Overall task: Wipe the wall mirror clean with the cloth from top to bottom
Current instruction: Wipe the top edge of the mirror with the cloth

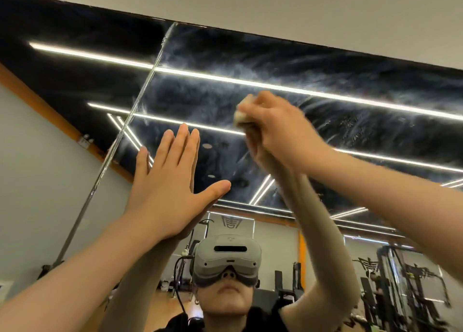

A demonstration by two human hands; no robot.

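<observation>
The right hand (278, 129) is raised high with its forearm slanting up from the lower right, and its grip is tight: the fingers are curled round a bunched pale cloth (241, 117), of which only a small wad shows at the left side of the fist. The cloth is pressed against the wall mirror (250, 56), in the upper part of the glass, below the top edge. The hand looks slightly blurred. Around the grip the glass carries whitish streaks and smears that fan up and to the right.

To the left of the grip and lower, the left hand (170, 181) lies flat on the mirror, fingers straight and close together pointing up, thumb spread out to the right, holding nothing. Its forearm rises from the lower left.

Left of that hand, a vertical seam (130, 114) divides the mirror panels. Below both hands, the glass reflects a headset (226, 259) on the person's head and gym machines (406, 281) at the lower right.
</observation>
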